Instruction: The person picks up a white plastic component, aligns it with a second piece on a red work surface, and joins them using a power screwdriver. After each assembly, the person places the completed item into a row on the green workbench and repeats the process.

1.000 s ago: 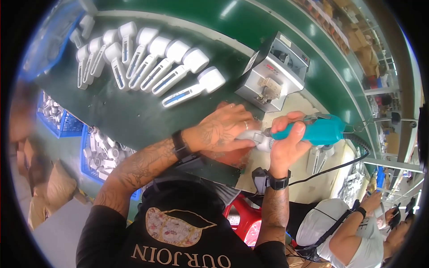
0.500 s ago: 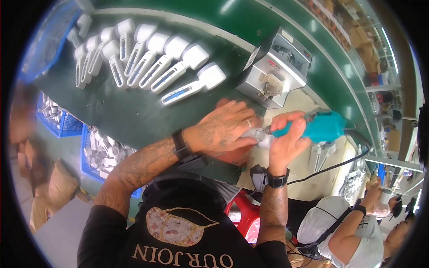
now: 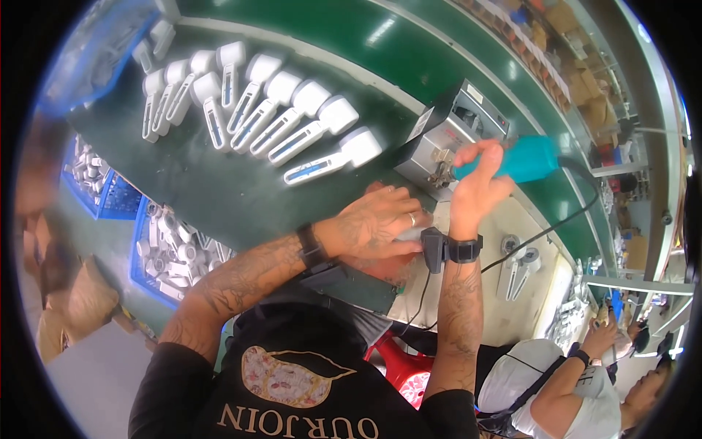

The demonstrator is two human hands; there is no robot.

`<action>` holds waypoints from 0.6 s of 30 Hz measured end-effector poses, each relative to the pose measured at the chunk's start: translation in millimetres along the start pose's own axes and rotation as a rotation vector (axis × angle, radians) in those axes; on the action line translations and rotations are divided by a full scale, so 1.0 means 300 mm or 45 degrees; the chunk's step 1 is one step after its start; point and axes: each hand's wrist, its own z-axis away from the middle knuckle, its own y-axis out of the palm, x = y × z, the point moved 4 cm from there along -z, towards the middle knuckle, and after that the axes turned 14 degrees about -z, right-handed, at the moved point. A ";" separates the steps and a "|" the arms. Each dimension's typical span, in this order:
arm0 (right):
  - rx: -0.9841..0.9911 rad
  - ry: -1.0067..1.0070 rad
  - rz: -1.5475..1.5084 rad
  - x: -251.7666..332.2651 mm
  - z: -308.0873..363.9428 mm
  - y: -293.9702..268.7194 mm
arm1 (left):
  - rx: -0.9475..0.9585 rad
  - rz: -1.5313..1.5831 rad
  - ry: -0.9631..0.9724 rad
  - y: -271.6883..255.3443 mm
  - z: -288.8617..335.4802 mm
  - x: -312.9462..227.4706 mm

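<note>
My right hand point(image 3: 479, 183) grips a teal electric screwdriver point(image 3: 528, 158), held sideways with its cord trailing off to the right. The driver's tip is at the small metal bracket on the front of a silver and black box point(image 3: 420, 155) that looks like a screw feeder. On the bench, my left hand point(image 3: 376, 222) is closed around a white plastic piece point(image 3: 412, 233), mostly covered by the fingers. An orange-red patch point(image 3: 380, 267) shows under that hand. Beyond it, several white shower-head-shaped units point(image 3: 338, 115) with slotted handles lie fanned out on the green bench top point(image 3: 219, 186).
Blue crates point(image 3: 139, 252) of white parts stand low at the left. Two more white units point(image 3: 521, 265) lie on the pale board point(image 3: 479, 293) at the right. A black cord point(image 3: 537, 235) crosses above that board. A person in white point(image 3: 578, 395) works at the lower right.
My right hand has lifted the screwdriver away from the white piece, up to the box's front bracket. My left hand keeps hold of the piece. The whole view has shifted slightly.
</note>
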 end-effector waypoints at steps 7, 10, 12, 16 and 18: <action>-0.062 0.178 -0.074 0.079 0.068 0.017 | 0.013 0.040 -0.056 -0.024 -0.004 0.004; -0.167 0.138 -0.178 0.169 0.148 -0.044 | -0.003 -0.001 -0.080 -0.016 -0.001 0.004; -0.170 0.113 -0.135 0.197 0.205 -0.094 | -0.048 -0.050 -0.007 -0.011 -0.017 -0.007; -0.102 0.121 -0.094 0.199 0.262 -0.105 | -0.084 -0.049 -0.004 -0.005 -0.007 0.004; -0.081 0.124 -0.088 0.200 0.273 -0.104 | -0.061 -0.050 -0.005 0.006 -0.003 0.005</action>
